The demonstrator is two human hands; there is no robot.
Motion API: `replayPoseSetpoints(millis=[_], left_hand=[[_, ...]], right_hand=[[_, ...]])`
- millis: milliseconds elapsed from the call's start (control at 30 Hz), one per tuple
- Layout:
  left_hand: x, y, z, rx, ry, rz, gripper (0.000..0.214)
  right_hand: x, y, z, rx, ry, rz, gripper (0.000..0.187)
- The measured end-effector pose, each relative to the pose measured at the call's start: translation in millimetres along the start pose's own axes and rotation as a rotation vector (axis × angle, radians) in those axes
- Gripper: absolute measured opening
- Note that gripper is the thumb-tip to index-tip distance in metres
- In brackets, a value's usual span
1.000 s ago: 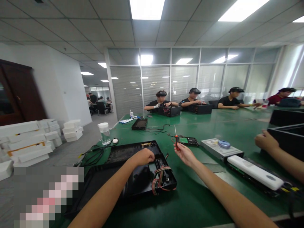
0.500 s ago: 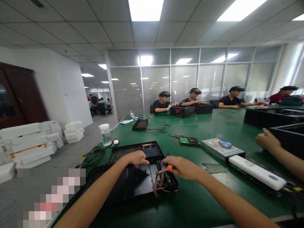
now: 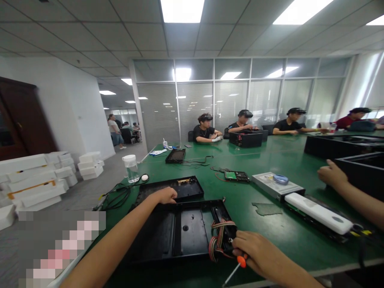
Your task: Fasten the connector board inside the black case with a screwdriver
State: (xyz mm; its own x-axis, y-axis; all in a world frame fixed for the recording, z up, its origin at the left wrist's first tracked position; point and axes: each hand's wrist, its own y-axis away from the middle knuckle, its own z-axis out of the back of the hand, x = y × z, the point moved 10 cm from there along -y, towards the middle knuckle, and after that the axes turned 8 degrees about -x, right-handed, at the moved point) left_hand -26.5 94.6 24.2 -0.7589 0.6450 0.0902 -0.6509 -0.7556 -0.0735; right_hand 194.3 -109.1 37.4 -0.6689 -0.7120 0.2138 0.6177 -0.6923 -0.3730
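Note:
A shallow black metal case (image 3: 192,232) lies in front of me, with a multicoloured ribbon cable (image 3: 220,240) bunched at its right end. My left hand (image 3: 167,196) is closed at the case's far rim, its fingertips partly hidden. My right hand (image 3: 256,250) is closed around a screwdriver (image 3: 241,262) with an orange handle; the shaft points down toward the near table edge. Its fingers also touch the right end of the case. Behind the case lies a second black tray-like panel (image 3: 192,187).
On the green table (image 3: 228,192) are a lidded water jar (image 3: 131,170), black cables (image 3: 118,196), a circuit board (image 3: 235,176), a metal drive (image 3: 276,186) and a white device (image 3: 318,213). A co-worker's hand (image 3: 334,174) is at right. White boxes (image 3: 30,176) are stacked at left.
The black case has shifted right and tilted flatter into view. My right hand moved right and nearer, the screwdriver now pointing down. A person appears in the passage at far left.

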Motion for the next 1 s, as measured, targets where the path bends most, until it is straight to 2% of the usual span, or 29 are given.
replayPoseSetpoints(millis=[67, 200, 367, 467, 533, 600, 700, 767, 833, 900, 1000], left_hand=[[-11.7, -3.5, 17.9, -0.060, -0.081, -0.078, 0.013], [-36.7, 5.4, 70.3, -0.152, -0.135, -0.157, 0.017], [-90.8, 48.7, 132.9, -0.215, -0.130, -0.213, 0.019], [-129.4, 81.8, 145.2, -0.174, -0.108, -0.213, 0.017], [-148.6, 101.7, 141.4, -0.137, -0.097, -0.180, 0.015], [-160.5, 117.3, 129.5, -0.098, -0.082, -0.143, 0.012], [-165.3, 129.5, 103.6, -0.064, -0.046, -0.104, 0.009], [-161.7, 130.0, 83.6, -0.048, -0.022, -0.085, 0.009], [-154.9, 126.2, 64.7, -0.035, -0.007, -0.064, 0.010], [-145.1, 119.7, 49.7, -0.020, -0.013, -0.035, 0.011], [-122.8, 106.5, 35.2, 0.068, -0.028, 0.051, 0.025]], right_hand=[[-2.4, -2.5, 0.8, -0.006, -0.024, -0.028, 0.011], [-17.0, -27.7, -6.4, -0.005, -0.050, -0.042, 0.013], [-46.0, -95.0, -21.0, -0.002, -0.040, 0.034, 0.017], [-53.9, -133.6, -26.3, -0.024, -0.088, 0.114, 0.023], [-56.4, -147.9, -29.3, -0.037, -0.126, 0.167, 0.029], [-63.9, -151.0, -31.1, -0.059, -0.128, 0.192, 0.038], [-95.9, -139.6, -29.1, -0.113, -0.010, 0.142, 0.052], [-129.8, -127.4, -23.8, -0.133, 0.110, 0.063, 0.050], [-167.5, -116.4, -18.1, -0.103, 0.178, -0.034, 0.033], [-202.7, -108.3, -12.5, -0.057, 0.156, -0.152, 0.017], [-230.6, -103.6, 0.5, -0.099, 0.056, -0.279, 0.021]])
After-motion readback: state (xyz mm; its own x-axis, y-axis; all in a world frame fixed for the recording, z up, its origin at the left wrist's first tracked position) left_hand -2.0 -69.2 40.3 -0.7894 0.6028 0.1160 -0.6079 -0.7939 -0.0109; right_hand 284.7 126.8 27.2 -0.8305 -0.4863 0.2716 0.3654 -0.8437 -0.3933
